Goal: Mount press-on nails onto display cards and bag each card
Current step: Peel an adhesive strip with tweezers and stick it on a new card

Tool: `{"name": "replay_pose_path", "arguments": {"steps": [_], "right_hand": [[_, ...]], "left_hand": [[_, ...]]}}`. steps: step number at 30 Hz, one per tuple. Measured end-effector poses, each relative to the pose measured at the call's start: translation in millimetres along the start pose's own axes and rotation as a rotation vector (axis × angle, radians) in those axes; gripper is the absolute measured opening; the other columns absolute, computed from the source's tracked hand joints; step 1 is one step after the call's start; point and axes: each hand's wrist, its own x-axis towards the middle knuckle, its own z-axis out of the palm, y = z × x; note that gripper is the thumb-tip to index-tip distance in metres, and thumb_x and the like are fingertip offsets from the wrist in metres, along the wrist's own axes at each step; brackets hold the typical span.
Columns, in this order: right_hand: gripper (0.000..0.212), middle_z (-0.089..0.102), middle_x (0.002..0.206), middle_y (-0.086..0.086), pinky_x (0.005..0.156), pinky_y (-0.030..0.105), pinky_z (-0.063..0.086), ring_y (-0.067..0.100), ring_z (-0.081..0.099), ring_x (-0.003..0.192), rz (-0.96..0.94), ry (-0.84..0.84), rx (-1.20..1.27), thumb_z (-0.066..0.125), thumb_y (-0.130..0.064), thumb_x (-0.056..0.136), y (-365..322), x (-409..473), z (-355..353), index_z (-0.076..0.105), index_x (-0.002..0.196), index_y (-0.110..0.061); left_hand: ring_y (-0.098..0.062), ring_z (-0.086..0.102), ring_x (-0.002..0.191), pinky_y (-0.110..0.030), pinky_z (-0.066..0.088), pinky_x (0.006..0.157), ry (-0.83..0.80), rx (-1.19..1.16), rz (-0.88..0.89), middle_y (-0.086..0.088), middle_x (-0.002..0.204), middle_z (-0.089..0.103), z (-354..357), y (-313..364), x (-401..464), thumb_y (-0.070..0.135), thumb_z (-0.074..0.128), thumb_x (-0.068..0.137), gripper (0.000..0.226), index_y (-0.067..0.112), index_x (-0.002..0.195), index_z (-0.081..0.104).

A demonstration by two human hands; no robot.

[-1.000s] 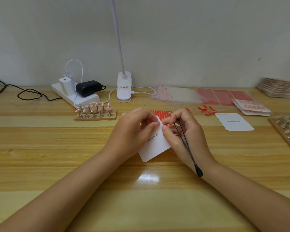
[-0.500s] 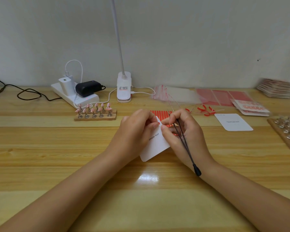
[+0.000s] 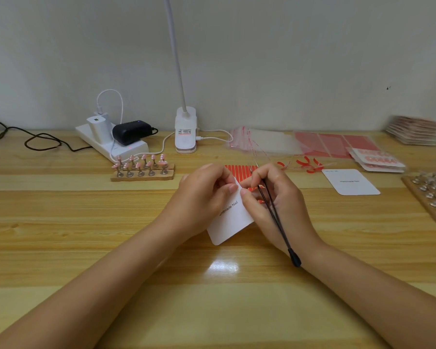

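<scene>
A white display card printed "Handmade Nail" is held tilted above the table's middle. My left hand pinches its upper left edge. My right hand pinches the card's upper right edge and also holds black tweezers, whose handle points back toward my wrist. Behind the hands lies a sheet of red adhesive strips, partly hidden. Pink press-on nails stand on metal pegs in a wooden holder at the left.
A second white card lies at the right, with clear bags, red sheets, bagged cards and a stack beyond it. Another peg holder sits at the right edge. A power strip and a clip lamp stand at the back.
Both hands and the card stay in nearly the same place; the card has tilted up slightly and my fingertips have shifted a little along its top edge.
</scene>
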Motion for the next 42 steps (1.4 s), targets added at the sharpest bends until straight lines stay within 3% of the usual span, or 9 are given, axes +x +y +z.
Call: {"name": "replay_pose_path", "arguments": {"steps": [4, 14, 19, 22, 26, 31, 34, 38, 42], "right_hand": [[0.035, 0.062, 0.078, 0.018, 0.057, 0.026, 0.046, 0.024, 0.057, 0.064, -0.005, -0.001, -0.016, 0.064, -0.002, 0.081, 1, 0, 0, 0.044, 0.073, -0.029], [0.036, 0.063, 0.080, 0.014, 0.058, 0.023, 0.046, 0.021, 0.059, 0.066, -0.009, 0.018, 0.000, 0.063, 0.000, 0.081, 1, 1, 1, 0.044, 0.073, -0.030], [0.036, 0.062, 0.077, 0.020, 0.056, 0.025, 0.045, 0.024, 0.056, 0.063, -0.027, 0.010, -0.018, 0.063, 0.001, 0.080, 1, 0, 2, 0.044, 0.073, -0.028], [0.037, 0.061, 0.076, 0.018, 0.060, 0.026, 0.045, 0.022, 0.055, 0.062, 0.002, 0.006, 0.010, 0.063, 0.002, 0.079, 2, 0, 1, 0.044, 0.072, -0.029], [0.039, 0.059, 0.072, 0.006, 0.064, 0.024, 0.045, 0.010, 0.051, 0.061, 0.063, 0.047, 0.098, 0.060, 0.005, 0.079, 6, 3, -1, 0.046, 0.070, -0.031], [0.036, 0.060, 0.071, -0.013, 0.062, 0.018, 0.044, 0.005, 0.052, 0.061, 0.110, 0.068, 0.162, 0.058, 0.006, 0.081, 10, 6, -1, 0.046, 0.071, -0.027], [0.033, 0.061, 0.071, -0.012, 0.059, 0.014, 0.044, 0.002, 0.053, 0.058, 0.145, 0.092, 0.190, 0.057, 0.007, 0.081, 11, 8, -2, 0.046, 0.073, -0.023], [0.031, 0.062, 0.078, -0.004, 0.056, 0.011, 0.044, 0.002, 0.056, 0.061, 0.193, 0.141, 0.221, 0.056, 0.007, 0.082, 13, 11, -5, 0.046, 0.073, -0.021], [0.031, 0.060, 0.076, -0.001, 0.058, 0.010, 0.042, -0.002, 0.054, 0.061, 0.207, 0.176, 0.202, 0.056, 0.008, 0.081, 15, 12, -9, 0.044, 0.073, -0.020]], "left_hand": [[0.003, 0.043, 0.074, -0.028, 0.029, 0.079, -0.010, 0.012, 0.005, 0.012, 0.076, 0.047, 0, 0, 0, 0.012, 0.053, 0.091, 0.011, 0.018, 0.082, 0.052], [0.001, 0.045, 0.075, -0.035, 0.037, 0.080, 0.080, -0.033, 0.047, 0.013, 0.077, 0.048, 3, 1, -3, 0.009, 0.055, 0.089, 0.009, 0.016, 0.084, 0.055], [-0.010, 0.039, 0.082, -0.030, 0.025, 0.080, 0.048, 0.206, 0.093, 0.008, 0.084, 0.044, 7, 0, -5, 0.010, 0.047, 0.093, 0.013, 0.020, 0.085, 0.043], [-0.008, 0.030, 0.082, -0.027, 0.021, 0.077, 0.021, 0.247, 0.129, 0.010, 0.084, 0.036, 7, -1, -5, 0.010, 0.042, 0.094, 0.018, 0.023, 0.084, 0.036], [-0.006, 0.030, 0.078, -0.027, 0.021, 0.076, -0.001, 0.148, 0.148, 0.014, 0.079, 0.034, 7, -1, -6, 0.006, 0.041, 0.093, 0.034, 0.033, 0.075, 0.029], [0.007, 0.039, 0.080, -0.012, 0.023, 0.084, 0.020, -0.049, 0.104, 0.013, 0.080, 0.040, 5, -4, -8, 0.014, 0.041, 0.091, 0.023, 0.031, 0.077, 0.035], [0.003, 0.041, 0.080, -0.022, 0.031, 0.083, 0.034, -0.137, 0.088, 0.009, 0.083, 0.045, 3, -2, -8, 0.019, 0.039, 0.087, 0.012, 0.027, 0.078, 0.039], [0.005, 0.049, 0.081, -0.010, 0.040, 0.073, 0.091, -0.393, -0.001, 0.009, 0.091, 0.054, -2, 0, -7, 0.007, 0.040, 0.097, 0.021, 0.019, 0.079, 0.043], [0.002, 0.054, 0.071, -0.008, 0.042, 0.070, 0.196, -0.650, -0.151, 0.009, 0.079, 0.060, -6, -3, -4, 0.004, 0.036, 0.097, 0.020, 0.014, 0.081, 0.044]]}}
